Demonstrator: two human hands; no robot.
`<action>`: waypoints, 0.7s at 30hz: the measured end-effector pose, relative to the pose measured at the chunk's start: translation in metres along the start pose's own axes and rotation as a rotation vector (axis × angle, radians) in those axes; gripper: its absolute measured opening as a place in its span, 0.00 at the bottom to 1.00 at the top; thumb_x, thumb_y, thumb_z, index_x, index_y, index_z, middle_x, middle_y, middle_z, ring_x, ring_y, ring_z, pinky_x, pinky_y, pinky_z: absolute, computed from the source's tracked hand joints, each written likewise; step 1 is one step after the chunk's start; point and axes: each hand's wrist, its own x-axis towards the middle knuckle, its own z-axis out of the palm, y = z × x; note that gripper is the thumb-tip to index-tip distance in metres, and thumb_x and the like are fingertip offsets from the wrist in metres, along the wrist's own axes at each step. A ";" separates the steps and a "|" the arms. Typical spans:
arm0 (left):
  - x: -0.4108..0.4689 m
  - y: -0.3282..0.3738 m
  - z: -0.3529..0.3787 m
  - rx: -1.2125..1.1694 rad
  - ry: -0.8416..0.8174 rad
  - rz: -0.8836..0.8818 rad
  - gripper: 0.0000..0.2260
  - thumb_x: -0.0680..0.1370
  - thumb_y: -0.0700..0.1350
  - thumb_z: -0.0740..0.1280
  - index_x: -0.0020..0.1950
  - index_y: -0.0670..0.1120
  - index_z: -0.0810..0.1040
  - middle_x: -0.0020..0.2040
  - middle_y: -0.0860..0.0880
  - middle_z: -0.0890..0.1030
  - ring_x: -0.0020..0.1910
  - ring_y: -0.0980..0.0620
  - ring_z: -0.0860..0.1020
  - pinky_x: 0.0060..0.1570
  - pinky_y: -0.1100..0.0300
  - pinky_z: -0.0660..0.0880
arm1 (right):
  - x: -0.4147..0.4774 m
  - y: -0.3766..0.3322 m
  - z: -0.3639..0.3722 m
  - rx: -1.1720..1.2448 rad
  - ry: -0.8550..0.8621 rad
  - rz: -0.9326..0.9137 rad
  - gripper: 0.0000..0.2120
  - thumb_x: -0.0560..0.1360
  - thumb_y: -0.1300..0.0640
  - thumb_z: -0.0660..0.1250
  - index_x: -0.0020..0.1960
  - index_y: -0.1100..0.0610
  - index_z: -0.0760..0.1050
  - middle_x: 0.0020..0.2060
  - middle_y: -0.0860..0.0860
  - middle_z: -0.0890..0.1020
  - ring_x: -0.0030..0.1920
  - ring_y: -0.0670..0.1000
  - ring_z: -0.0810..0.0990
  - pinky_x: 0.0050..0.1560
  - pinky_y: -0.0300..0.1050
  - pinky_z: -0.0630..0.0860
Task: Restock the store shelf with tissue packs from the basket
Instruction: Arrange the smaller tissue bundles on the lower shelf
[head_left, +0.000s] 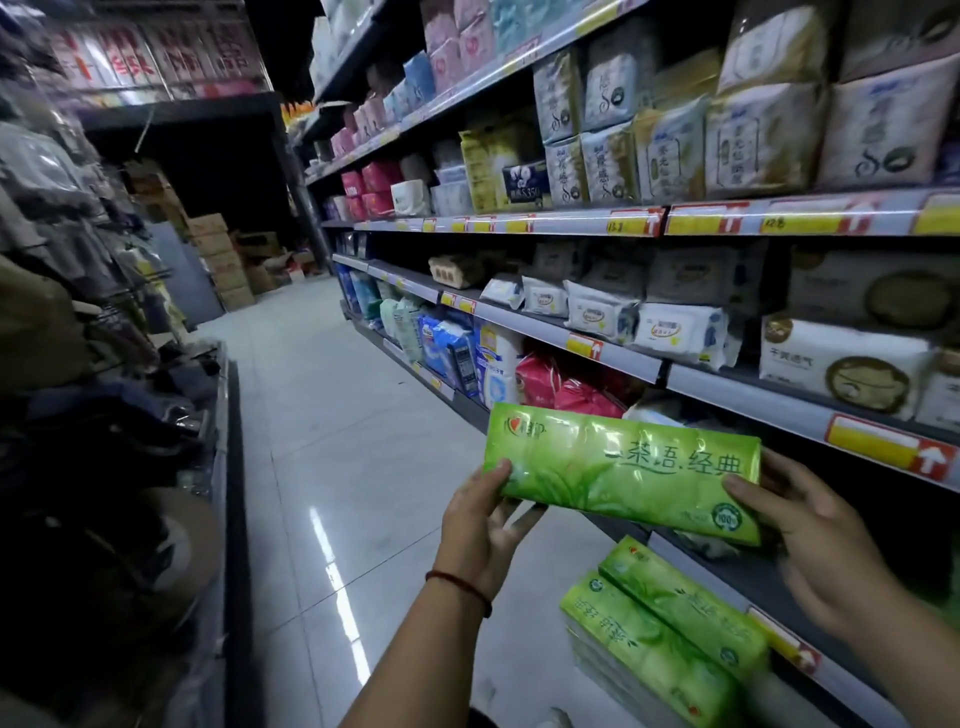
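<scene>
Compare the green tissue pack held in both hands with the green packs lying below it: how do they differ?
The held pack is raised, left hand and right hand gripping its ends; the lower packs lie untouched. The held pack's lettering reads upright; the lower packs' lettering looks upside down. The held pack is single; the lower packs lie side by side. Both share a glossy green wrapper.

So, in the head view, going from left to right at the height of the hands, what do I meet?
From the left: dark clothes display → tiled floor → left hand → green tissue pack, gripped at both ends → right hand.
</scene>
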 end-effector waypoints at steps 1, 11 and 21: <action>0.000 -0.002 0.001 -0.023 -0.025 -0.024 0.20 0.74 0.40 0.72 0.65 0.37 0.78 0.65 0.36 0.81 0.66 0.39 0.79 0.63 0.39 0.77 | -0.001 -0.001 -0.002 0.003 0.003 -0.023 0.50 0.39 0.39 0.87 0.60 0.44 0.80 0.56 0.48 0.85 0.47 0.52 0.88 0.44 0.47 0.81; 0.002 -0.036 0.027 0.128 -0.286 -0.215 0.24 0.77 0.40 0.72 0.73 0.43 0.73 0.67 0.37 0.80 0.66 0.35 0.79 0.64 0.34 0.75 | 0.015 0.002 -0.017 0.055 0.067 -0.032 0.18 0.76 0.61 0.74 0.63 0.50 0.76 0.54 0.52 0.84 0.47 0.51 0.84 0.40 0.45 0.78; 0.008 -0.054 0.039 0.273 -0.243 -0.257 0.21 0.73 0.42 0.74 0.66 0.42 0.79 0.62 0.40 0.84 0.60 0.36 0.83 0.66 0.37 0.74 | 0.030 0.013 -0.019 0.003 0.030 -0.045 0.24 0.64 0.54 0.79 0.59 0.51 0.80 0.54 0.55 0.87 0.53 0.58 0.87 0.55 0.54 0.81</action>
